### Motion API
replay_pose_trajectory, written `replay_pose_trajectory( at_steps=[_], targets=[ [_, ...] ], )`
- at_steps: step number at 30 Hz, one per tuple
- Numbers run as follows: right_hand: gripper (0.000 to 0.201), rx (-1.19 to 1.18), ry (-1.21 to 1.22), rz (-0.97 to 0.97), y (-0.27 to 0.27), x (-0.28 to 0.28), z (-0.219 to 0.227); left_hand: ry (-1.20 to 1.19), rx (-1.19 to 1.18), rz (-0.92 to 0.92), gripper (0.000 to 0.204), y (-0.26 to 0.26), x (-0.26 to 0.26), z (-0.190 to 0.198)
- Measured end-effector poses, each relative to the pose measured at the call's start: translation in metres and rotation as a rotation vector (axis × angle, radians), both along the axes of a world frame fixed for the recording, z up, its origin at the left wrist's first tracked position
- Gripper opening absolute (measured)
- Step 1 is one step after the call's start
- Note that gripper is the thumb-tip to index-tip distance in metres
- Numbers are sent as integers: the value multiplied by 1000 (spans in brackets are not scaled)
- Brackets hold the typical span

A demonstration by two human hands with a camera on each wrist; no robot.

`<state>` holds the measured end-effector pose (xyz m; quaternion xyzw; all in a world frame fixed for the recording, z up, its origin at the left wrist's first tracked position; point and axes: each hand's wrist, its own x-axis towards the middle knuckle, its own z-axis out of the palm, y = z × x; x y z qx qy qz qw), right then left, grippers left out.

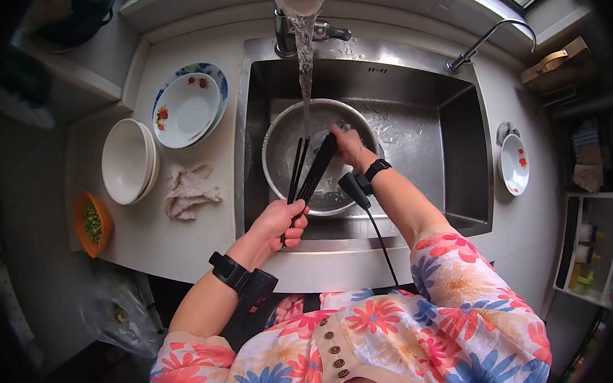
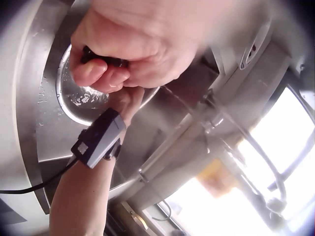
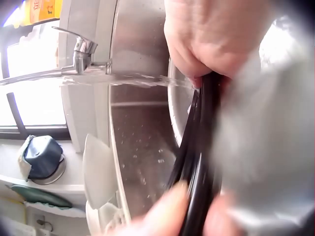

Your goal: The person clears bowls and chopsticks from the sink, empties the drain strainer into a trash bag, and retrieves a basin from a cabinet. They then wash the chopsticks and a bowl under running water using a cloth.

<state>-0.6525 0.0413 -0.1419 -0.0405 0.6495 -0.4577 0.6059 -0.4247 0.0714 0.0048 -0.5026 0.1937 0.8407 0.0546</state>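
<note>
A bundle of black chopsticks (image 1: 317, 168) slants over a round metal basin (image 1: 265, 164) in the sink. My left hand (image 1: 278, 223) grips the bundle's near end, with fingers curled round it; dark ends show inside that fist (image 2: 106, 73) in the left wrist view. My right hand (image 1: 349, 147) holds the far end above the basin. Two chopsticks (image 1: 298, 165) splay apart to the left of the rest. A stream of water (image 1: 305, 72) falls into the basin beside the chopsticks. In the right wrist view, the sticks (image 3: 202, 162) run between both hands.
The basin stands in the left part of the steel sink (image 1: 418, 184). White bowls (image 1: 125, 160), floral plates (image 1: 188, 109), a crumpled cloth (image 1: 191, 191) and an orange basket (image 1: 88, 236) of green pieces line the left counter. A small dish (image 1: 515, 165) lies right; a thin tap (image 1: 483, 44) stands behind.
</note>
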Motion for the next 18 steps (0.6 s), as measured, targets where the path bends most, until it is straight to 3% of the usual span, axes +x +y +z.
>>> replay_pose_trajectory(
  at_steps=[2,3,4,5,7,9,10,11,12,14,16,17,18],
  targets=[
    [37,46,273,-54,11,-9,-11,-71,-55,4,20,0,7,-3],
    [36,20,589,147,14,-18,-54,-67,-63,21,17,-4,9,-7],
    [35,3,744,256,16,-20,-64,-63,-62,26,17,-6,6,-11],
    [35,-8,909,355,16,-15,-46,-118,-103,14,15,-8,1,-15],
    [31,-143,670,609,24,2,13,-174,-151,-6,11,-12,-5,-25],
    [24,-418,1025,785,29,27,53,-165,-207,-59,12,-13,-12,-28],
    [21,-407,964,906,34,42,74,-158,-266,-121,12,-12,-16,-29],
    [26,-588,965,933,45,56,71,-154,-267,-126,12,-12,-22,-28],
    [34,-498,859,1047,51,67,72,-149,-307,-157,13,-14,-26,-26],
    [42,-454,768,1092,49,66,58,-149,-349,-188,13,-18,-28,-19],
    [47,-397,828,1082,38,48,29,-187,-314,-209,14,-22,-29,-9],
    [48,-250,823,1139,30,34,27,-173,-296,-223,13,-23,-27,-13],
    [51,-188,955,1185,26,20,8,-175,-299,-225,13,-23,-28,-11]
  ],
)
